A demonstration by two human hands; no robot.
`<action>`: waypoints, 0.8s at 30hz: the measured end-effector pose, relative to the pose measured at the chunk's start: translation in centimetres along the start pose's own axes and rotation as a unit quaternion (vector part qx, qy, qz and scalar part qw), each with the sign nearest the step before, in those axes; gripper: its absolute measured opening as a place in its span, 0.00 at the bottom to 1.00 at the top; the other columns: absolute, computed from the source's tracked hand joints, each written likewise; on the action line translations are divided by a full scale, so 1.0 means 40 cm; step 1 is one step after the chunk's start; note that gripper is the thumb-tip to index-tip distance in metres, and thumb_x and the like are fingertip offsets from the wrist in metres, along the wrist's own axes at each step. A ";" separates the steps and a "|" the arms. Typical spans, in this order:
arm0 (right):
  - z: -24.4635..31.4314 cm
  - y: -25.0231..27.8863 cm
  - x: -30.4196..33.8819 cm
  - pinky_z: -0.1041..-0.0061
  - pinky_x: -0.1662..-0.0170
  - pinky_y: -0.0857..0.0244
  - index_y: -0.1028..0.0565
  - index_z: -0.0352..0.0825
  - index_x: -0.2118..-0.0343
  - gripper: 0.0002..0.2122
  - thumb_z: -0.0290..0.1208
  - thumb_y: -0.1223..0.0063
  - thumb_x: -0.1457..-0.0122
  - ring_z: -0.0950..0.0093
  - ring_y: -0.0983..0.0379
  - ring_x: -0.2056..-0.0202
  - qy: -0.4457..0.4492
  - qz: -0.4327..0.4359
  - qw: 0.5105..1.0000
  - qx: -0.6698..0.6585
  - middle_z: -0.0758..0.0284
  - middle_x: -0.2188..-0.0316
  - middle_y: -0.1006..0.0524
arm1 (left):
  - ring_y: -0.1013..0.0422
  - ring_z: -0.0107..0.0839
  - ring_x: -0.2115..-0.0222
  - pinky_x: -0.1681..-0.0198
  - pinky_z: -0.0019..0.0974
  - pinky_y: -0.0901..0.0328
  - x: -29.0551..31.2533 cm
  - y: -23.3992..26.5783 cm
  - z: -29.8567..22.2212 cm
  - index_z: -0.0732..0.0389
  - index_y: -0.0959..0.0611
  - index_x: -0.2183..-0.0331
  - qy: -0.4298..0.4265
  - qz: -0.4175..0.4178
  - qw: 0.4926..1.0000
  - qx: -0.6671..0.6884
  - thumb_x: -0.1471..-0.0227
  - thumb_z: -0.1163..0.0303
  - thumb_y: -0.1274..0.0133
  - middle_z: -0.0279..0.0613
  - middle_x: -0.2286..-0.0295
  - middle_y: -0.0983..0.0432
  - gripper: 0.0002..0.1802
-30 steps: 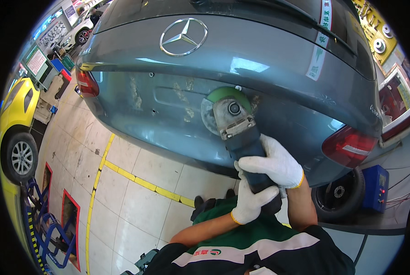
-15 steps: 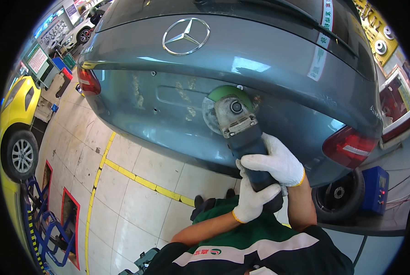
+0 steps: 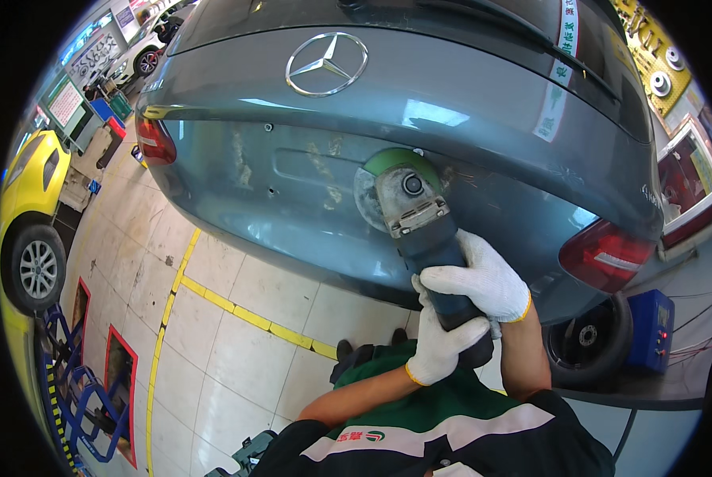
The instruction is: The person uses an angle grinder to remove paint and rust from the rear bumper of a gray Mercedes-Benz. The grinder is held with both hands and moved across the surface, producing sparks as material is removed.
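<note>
Both gloved hands grip a dark angle grinder [image 3: 435,250] with a grey metal head. My left hand [image 3: 442,343], in a white knit glove, wraps round the rear of its body. Farther forward, my right hand [image 3: 487,282], gloved alike, closes over the body from the right. The grinder's green disc [image 3: 421,162] lies against or very close to the grey-blue car tailgate [image 3: 213,187], right of centre; its exact contact is hidden by the head. Small thin streaks, perhaps sparks, show on the panel just right of the disc. Scuffed bare patches [image 3: 240,159] mark the panel farther left.
A round chrome emblem [image 3: 326,64] sits above the work spot. Red tail lights [image 3: 608,254] flank the tailgate. At right stand a loose wheel [image 3: 588,334] and a blue box [image 3: 650,330]. A yellow car [image 3: 34,187] and blue lift frame [image 3: 93,405] are at left.
The grinder and both hands keep nearly the same place on the panel, and the whole view shifts very slightly. The streaks right of the disc look thinner and more spread now.
</note>
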State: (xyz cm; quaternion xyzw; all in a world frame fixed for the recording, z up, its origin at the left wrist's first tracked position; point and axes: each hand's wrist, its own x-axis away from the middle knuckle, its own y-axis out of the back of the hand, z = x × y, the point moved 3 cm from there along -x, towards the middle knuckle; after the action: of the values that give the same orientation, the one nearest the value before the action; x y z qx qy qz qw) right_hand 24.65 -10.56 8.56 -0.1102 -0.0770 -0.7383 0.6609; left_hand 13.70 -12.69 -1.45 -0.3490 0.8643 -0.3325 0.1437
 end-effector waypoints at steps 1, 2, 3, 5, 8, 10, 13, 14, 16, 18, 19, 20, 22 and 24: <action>0.002 0.004 -0.005 0.72 0.59 0.23 0.25 0.27 0.49 0.23 0.35 0.32 0.44 0.75 0.21 0.66 0.000 0.000 1.000 0.012 0.63 0.65 0.19 | 0.18 0.36 0.63 0.58 0.40 0.23 -0.005 -0.003 -0.005 0.67 0.21 0.51 -0.004 0.000 1.000 0.002 0.48 0.72 0.37 0.44 0.61 0.17 0.23; -0.003 0.003 -0.003 0.73 0.59 0.23 0.25 0.27 0.49 0.23 0.35 0.32 0.44 0.75 0.21 0.66 0.008 0.002 1.000 0.001 0.63 0.65 0.19 | 0.18 0.36 0.63 0.58 0.40 0.23 -0.002 -0.004 -0.007 0.67 0.21 0.51 -0.006 -0.002 1.000 0.003 0.48 0.72 0.37 0.44 0.61 0.17 0.23; -0.012 0.001 0.002 0.73 0.59 0.23 0.25 0.27 0.49 0.24 0.35 0.32 0.44 0.75 0.21 0.66 0.016 0.004 1.000 -0.009 0.63 0.65 0.19 | 0.18 0.36 0.63 0.58 0.40 0.23 0.004 -0.006 -0.007 0.66 0.21 0.51 -0.007 -0.003 1.000 0.004 0.48 0.72 0.37 0.44 0.61 0.17 0.23; -0.015 0.001 0.002 0.73 0.59 0.23 0.25 0.27 0.49 0.24 0.36 0.32 0.44 0.76 0.21 0.66 0.014 0.010 1.000 -0.010 0.63 0.65 0.19 | 0.18 0.35 0.63 0.58 0.40 0.23 0.006 -0.007 -0.009 0.66 0.21 0.51 -0.007 -0.011 1.000 0.003 0.48 0.72 0.37 0.44 0.61 0.17 0.23; -0.007 0.003 -0.008 0.73 0.59 0.23 0.25 0.27 0.48 0.24 0.37 0.32 0.44 0.76 0.22 0.66 0.002 0.013 1.000 0.007 0.63 0.65 0.19 | 0.18 0.35 0.62 0.57 0.40 0.23 0.000 -0.003 -0.011 0.66 0.21 0.50 0.004 -0.012 1.000 0.003 0.48 0.72 0.37 0.43 0.60 0.18 0.23; -0.009 -0.002 -0.005 0.73 0.59 0.23 0.25 0.27 0.48 0.24 0.37 0.32 0.44 0.76 0.22 0.67 0.011 0.009 1.000 0.007 0.63 0.65 0.19 | 0.18 0.35 0.62 0.56 0.40 0.23 0.003 0.005 -0.002 0.66 0.21 0.50 0.023 0.005 1.000 0.017 0.49 0.72 0.36 0.43 0.60 0.18 0.24; -0.009 0.003 -0.004 0.73 0.59 0.23 0.25 0.28 0.48 0.24 0.37 0.32 0.44 0.75 0.21 0.67 0.012 0.009 1.000 -0.006 0.63 0.65 0.19 | 0.18 0.35 0.62 0.56 0.40 0.23 -0.002 -0.001 -0.010 0.67 0.21 0.50 -0.020 -0.002 0.999 -0.025 0.49 0.72 0.36 0.44 0.60 0.18 0.24; -0.010 0.002 -0.005 0.73 0.59 0.23 0.25 0.28 0.48 0.24 0.37 0.32 0.44 0.75 0.21 0.66 0.009 0.009 1.000 -0.001 0.62 0.65 0.19 | 0.18 0.36 0.62 0.56 0.40 0.23 0.000 -0.004 -0.015 0.67 0.21 0.50 -0.008 0.002 1.000 -0.006 0.49 0.72 0.37 0.44 0.60 0.18 0.23; -0.007 0.003 -0.012 0.73 0.59 0.23 0.25 0.27 0.48 0.24 0.36 0.32 0.44 0.75 0.21 0.66 0.007 0.007 1.000 0.011 0.62 0.65 0.19 | 0.18 0.36 0.61 0.56 0.40 0.23 -0.004 -0.013 -0.033 0.67 0.21 0.51 0.013 0.014 0.999 0.033 0.48 0.73 0.37 0.45 0.60 0.17 0.22; -0.014 0.000 -0.006 0.72 0.59 0.23 0.25 0.27 0.49 0.24 0.36 0.32 0.44 0.75 0.21 0.67 0.024 0.001 1.000 -0.013 0.62 0.65 0.19 | 0.18 0.36 0.62 0.56 0.40 0.23 -0.002 -0.008 -0.016 0.67 0.20 0.51 -0.017 -0.008 1.000 -0.006 0.48 0.73 0.38 0.45 0.60 0.17 0.22; -0.019 -0.003 -0.003 0.72 0.59 0.23 0.25 0.27 0.49 0.24 0.36 0.32 0.44 0.75 0.21 0.67 0.030 -0.001 0.999 -0.027 0.62 0.65 0.19 | 0.18 0.36 0.62 0.57 0.40 0.23 0.002 -0.002 -0.007 0.67 0.20 0.52 -0.029 -0.021 0.999 -0.024 0.48 0.73 0.38 0.45 0.60 0.17 0.21; -0.014 -0.003 -0.004 0.72 0.59 0.23 0.25 0.26 0.49 0.24 0.36 0.32 0.44 0.75 0.21 0.67 0.021 -0.002 1.000 -0.016 0.62 0.65 0.19 | 0.18 0.36 0.62 0.57 0.40 0.23 -0.001 0.004 -0.002 0.67 0.20 0.52 -0.027 -0.015 0.999 -0.028 0.48 0.73 0.38 0.45 0.60 0.17 0.21; 0.003 -0.004 -0.006 0.72 0.59 0.23 0.25 0.26 0.49 0.24 0.36 0.32 0.44 0.75 0.21 0.67 0.005 -0.006 1.000 0.008 0.62 0.65 0.19 | 0.18 0.36 0.63 0.57 0.40 0.23 -0.009 0.011 0.003 0.67 0.20 0.52 -0.021 -0.002 0.999 -0.036 0.48 0.73 0.38 0.45 0.61 0.17 0.21; -0.008 -0.008 0.002 0.72 0.59 0.23 0.25 0.27 0.49 0.24 0.36 0.32 0.44 0.75 0.22 0.67 0.014 -0.007 1.000 -0.011 0.62 0.65 0.19 | 0.18 0.36 0.63 0.57 0.39 0.23 -0.002 0.012 0.010 0.68 0.20 0.52 -0.014 0.009 0.999 -0.027 0.48 0.73 0.38 0.45 0.61 0.17 0.21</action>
State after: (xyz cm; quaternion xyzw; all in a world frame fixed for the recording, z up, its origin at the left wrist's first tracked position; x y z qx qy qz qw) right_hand 24.32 -10.68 8.28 -0.1066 -0.0609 -0.7450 0.6557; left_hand 13.69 -12.57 -2.08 -0.3495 0.8740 -0.3029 0.1494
